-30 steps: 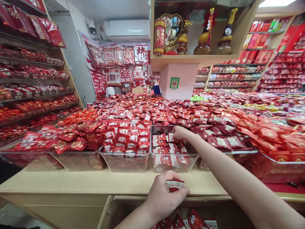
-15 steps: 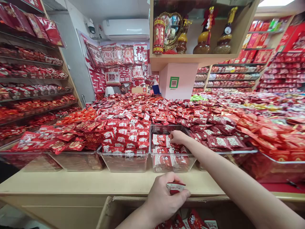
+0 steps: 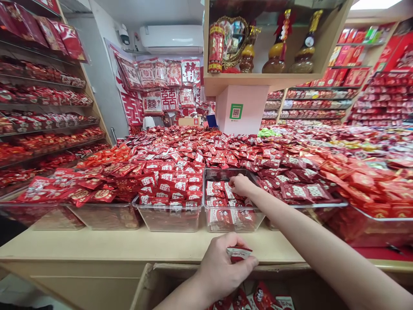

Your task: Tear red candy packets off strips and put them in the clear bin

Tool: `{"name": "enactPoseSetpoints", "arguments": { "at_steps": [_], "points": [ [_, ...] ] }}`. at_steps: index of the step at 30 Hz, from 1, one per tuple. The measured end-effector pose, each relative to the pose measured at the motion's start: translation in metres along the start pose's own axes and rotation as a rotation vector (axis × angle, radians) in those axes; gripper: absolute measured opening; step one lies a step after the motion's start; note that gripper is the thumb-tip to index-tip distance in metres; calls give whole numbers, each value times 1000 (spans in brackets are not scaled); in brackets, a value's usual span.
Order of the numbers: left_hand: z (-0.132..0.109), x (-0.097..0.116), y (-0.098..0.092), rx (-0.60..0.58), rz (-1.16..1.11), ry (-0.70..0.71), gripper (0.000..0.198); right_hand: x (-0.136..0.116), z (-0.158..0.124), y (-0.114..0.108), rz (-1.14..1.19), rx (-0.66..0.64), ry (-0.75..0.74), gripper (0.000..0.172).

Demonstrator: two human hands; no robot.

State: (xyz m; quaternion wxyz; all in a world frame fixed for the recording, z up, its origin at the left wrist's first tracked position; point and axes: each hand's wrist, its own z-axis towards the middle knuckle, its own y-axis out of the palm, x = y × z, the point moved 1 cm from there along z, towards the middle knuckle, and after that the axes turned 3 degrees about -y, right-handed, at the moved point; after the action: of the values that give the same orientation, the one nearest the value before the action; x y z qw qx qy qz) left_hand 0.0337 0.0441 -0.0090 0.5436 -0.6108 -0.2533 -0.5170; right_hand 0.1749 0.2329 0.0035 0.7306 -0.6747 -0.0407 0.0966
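My left hand [image 3: 226,262] is closed, pinching a small red-and-white sealed packet [image 3: 239,253] between thumb and fingers above an open cardboard box [image 3: 172,270]. More red packets [image 3: 263,297] lie inside that box, partly hidden by my left forearm. My right hand [image 3: 241,185] reaches into a clear plastic bin [image 3: 235,221], where similar packets [image 3: 216,202] lie in rows. Its fingers are curled, with the tips against a packet near the bin's middle; whatever is between them is hidden.
A neighbouring clear bin [image 3: 169,219] is heaped with red packets. Dark red packets [image 3: 300,189] and orange-red ones [image 3: 371,189] fill bins to the right. A display cabinet [image 3: 238,81] overhangs the counter [image 3: 109,247]. Stocked shelves [image 3: 48,103] stand at the left.
Both hands stay nearly in place. The right hand's fingers shift very slightly over the packets; the left hand still pinches its packet.
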Motion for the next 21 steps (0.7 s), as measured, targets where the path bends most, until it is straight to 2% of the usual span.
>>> {"name": "enactPoseSetpoints", "arguments": {
  "at_steps": [7,13,17,19,21],
  "points": [
    [0,2,0,-11,-14,13,10,0,1,5,17,-23,-20,30],
    [0,0,0,-10,-40,-1,10,0,2,5,44,32,-25,29],
    [4,-4,-2,-33,-249,-72,18,-4,-1,-13,92,153,-27,25],
    [6,-6,-6,-13,-407,-89,26,-10,-12,-29,247,286,-62,22],
    [9,-8,-9,8,-555,-104,39,-19,-34,-43,509,371,-123,20]
  ]
}}
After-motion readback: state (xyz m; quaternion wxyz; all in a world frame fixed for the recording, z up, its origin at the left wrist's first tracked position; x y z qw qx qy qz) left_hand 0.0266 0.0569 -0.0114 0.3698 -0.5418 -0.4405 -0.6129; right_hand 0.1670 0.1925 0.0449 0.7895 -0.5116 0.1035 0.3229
